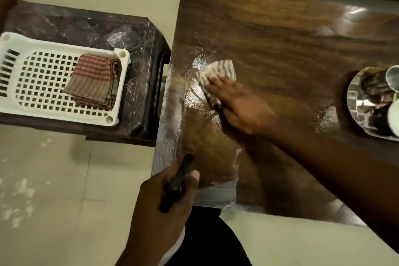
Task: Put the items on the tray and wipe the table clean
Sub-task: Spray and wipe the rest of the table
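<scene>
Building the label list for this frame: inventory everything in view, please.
table: one, dark brown wood, centre-right
wiping cloth: one, pale checked, on table's left part
steel plate: one, silver, table's right edge
steel cups: at least two, on plate, cropped
stool: one, dark brown, left of table
tray: one, white, on stool
folded cloth: one, red-checked, in tray
black object: one, unidentifiable
left hand: grips black object
right hand: presses wiping cloth

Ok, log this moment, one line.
right hand presses cloth on table | left hand grips dark tool | basket holds folded towel | plate holds cups
</scene>
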### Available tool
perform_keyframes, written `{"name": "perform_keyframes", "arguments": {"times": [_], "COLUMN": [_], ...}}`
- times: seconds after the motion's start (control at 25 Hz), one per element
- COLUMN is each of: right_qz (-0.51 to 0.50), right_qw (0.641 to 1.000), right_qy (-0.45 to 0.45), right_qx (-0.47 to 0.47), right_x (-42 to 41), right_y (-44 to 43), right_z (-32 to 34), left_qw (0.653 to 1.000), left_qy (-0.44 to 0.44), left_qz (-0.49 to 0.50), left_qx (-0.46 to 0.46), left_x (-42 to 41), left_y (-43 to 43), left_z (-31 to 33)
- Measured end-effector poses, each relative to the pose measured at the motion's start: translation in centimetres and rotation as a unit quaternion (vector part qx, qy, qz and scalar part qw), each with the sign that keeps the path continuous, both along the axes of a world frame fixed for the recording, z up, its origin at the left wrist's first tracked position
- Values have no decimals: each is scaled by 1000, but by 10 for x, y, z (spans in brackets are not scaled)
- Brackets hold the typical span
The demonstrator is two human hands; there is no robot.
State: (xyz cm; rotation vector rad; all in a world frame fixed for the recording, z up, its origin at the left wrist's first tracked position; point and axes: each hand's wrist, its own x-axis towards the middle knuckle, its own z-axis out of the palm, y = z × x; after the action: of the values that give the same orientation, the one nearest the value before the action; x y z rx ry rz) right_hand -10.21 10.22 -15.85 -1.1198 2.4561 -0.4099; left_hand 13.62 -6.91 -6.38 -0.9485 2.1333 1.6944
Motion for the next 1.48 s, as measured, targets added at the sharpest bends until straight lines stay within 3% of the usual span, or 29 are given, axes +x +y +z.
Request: {"name": "perform_keyframes", "arguments": {"times": [0.08, 0.16, 0.24, 0.32, 0.4, 0.48, 0.56, 0.68, 0.76, 0.88, 1.0, 1.16, 1.24, 1.36, 1.48], "right_qz": [-119, -166, -60, 130, 303, 394, 333, 72, -38, -93, -18, 241, 219, 8, -279], "right_qw": [993, 986, 998, 991, 951, 918, 943, 997, 999, 995, 998, 969, 975, 1000, 960], "right_qy": [-3, -9, -11, -18, -38, -37, -15, 8, 0, -2, -21, -28, -35, -19, 16], "right_qx": [-17, -21, -22, -29, -42, -32, -6, 2, -8, -31, -55, -53, -33, 1, -37], "right_x": [-21, -3, 49, 106, 137, 121, 84, 7, -23, 11, 125, 227, 222, 201, 198], "right_y": [-46, -80, -81, -51, -23, -19, -42, -94, -116, -127, -95, -18, 34, 110, 118], "right_z": [2, 1, -4, -4, -1, 1, 3, 9, 14, 12, 6, -5, -5, 5, 10], "left_qw": [999, 998, 998, 998, 996, 995, 994, 995, 997, 998, 999, 998, 997, 997, 997], "left_qy": [27, 50, 56, 56, 61, 65, 63, 52, 50, 42, 18, 34, 42, 52, 56], "left_qz": [18, 28, 37, 32, 8, -4, 2, 29, 42, 45, 43, -15, -42, -50, -45], "left_qx": [3, -7, -15, -23, -61, -80, -84, -76, -43, -29, -5, -48, -56, -34, -28], "left_x": [9, 19, 28, 36, 41, 49, 57, 68, 73, 86, 96, 95, 96, 103, 105], "left_y": [4, 6, 5, 5, 4, 5, 7, 5, 3, -2, -5, -10, -11, -12, -5], "left_z": [1, 4, 4, 4, 4, 2, -1, -7, -8, -5, -1, 0, -1, -5, -9]}}
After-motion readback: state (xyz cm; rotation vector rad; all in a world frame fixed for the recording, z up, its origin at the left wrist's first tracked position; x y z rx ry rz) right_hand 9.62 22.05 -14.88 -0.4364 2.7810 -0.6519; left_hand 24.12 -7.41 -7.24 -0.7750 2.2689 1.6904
